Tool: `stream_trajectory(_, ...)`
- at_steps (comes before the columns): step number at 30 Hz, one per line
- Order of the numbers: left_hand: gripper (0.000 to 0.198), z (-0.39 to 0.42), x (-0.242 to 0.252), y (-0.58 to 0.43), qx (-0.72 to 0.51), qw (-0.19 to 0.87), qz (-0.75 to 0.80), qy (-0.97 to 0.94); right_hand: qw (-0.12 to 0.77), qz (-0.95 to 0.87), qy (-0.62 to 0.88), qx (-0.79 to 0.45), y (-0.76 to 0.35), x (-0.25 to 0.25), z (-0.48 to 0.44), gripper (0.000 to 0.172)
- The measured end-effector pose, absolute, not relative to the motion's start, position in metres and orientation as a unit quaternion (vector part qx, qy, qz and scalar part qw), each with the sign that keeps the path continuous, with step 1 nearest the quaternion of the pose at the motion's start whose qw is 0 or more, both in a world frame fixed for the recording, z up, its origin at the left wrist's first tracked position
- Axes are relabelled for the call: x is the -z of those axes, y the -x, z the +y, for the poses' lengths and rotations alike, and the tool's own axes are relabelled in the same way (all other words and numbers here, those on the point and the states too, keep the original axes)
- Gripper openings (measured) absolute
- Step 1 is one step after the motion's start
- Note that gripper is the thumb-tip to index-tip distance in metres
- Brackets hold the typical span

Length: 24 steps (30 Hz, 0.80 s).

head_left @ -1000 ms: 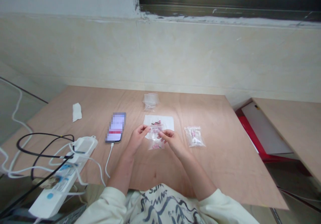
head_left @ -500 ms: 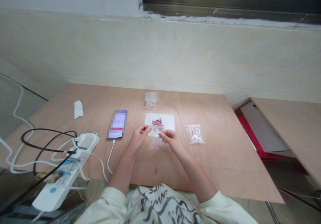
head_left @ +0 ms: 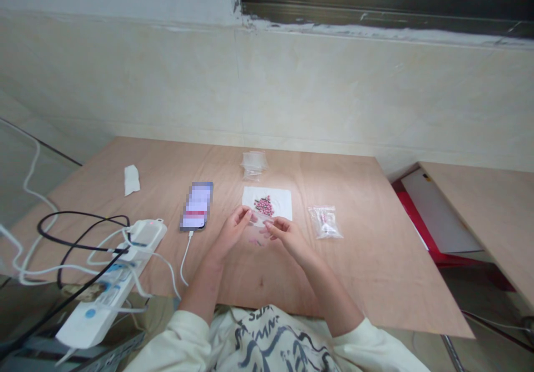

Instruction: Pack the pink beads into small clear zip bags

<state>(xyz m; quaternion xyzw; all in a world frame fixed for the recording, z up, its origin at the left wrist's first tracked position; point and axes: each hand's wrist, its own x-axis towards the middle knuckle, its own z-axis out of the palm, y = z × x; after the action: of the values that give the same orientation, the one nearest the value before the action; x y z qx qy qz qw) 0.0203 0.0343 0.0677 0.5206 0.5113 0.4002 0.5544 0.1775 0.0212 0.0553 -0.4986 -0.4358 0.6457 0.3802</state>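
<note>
Both hands pinch a small clear plastic bag [head_left: 261, 220] between them, at the near edge of a white sheet [head_left: 281, 198]. My left hand [head_left: 233, 227] is closed on the bag's left side, and my right hand [head_left: 287, 234] grips its right side. A few small pink pieces [head_left: 256, 242] show low down, below the fingers; whether they lie inside the bag is hard to tell. On the white sheet rests a cluster of pink and dark red beads [head_left: 264, 206], just beyond the bag.
Right of the sheet lies a filled clear bag [head_left: 325, 222]. Flat clear bags [head_left: 254, 164] are stacked at the back. To the left are a phone [head_left: 197, 205] on a charging cable, a scrap of white paper [head_left: 132, 180] and a power strip [head_left: 112, 283] with tangled cords.
The bag between my hands has tilted and bunched, so more of the bead cluster shows behind it. Both hands keep their hold, nearly in place. The view has shifted slightly.
</note>
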Motion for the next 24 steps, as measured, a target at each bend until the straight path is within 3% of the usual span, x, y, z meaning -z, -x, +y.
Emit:
stream_trajectory(5,0.019,0.034,-0.069,-0.021,-0.354,0.553,0.488,-0.575,0.390,-0.498,0.518,-0.576,-0.183,-0.065,0.029,0.025)
stream_trajectory(8,0.020,0.034,-0.071,-0.021,-0.315,0.533,0.490,-0.614,0.349,-0.515,0.498,-0.605,-0.183,-0.066,0.034,0.022)
stream_trajectory(14,0.016,0.031,-0.073,-0.018,-0.341,0.333,0.601,-0.642,0.354,-0.465,0.514,-0.628,-0.173,-0.058,0.033,0.025)
stream_trajectory(19,0.024,0.021,-0.073,-0.022,-0.241,0.471,0.522,-0.669,0.369,-0.388,0.522,-0.665,-0.169,-0.063,0.026,0.023)
stream_trajectory(24,0.026,0.019,-0.073,-0.026,-0.217,0.490,0.501,-0.679,0.332,-0.361,0.529,-0.693,-0.176,-0.068,0.026,0.019)
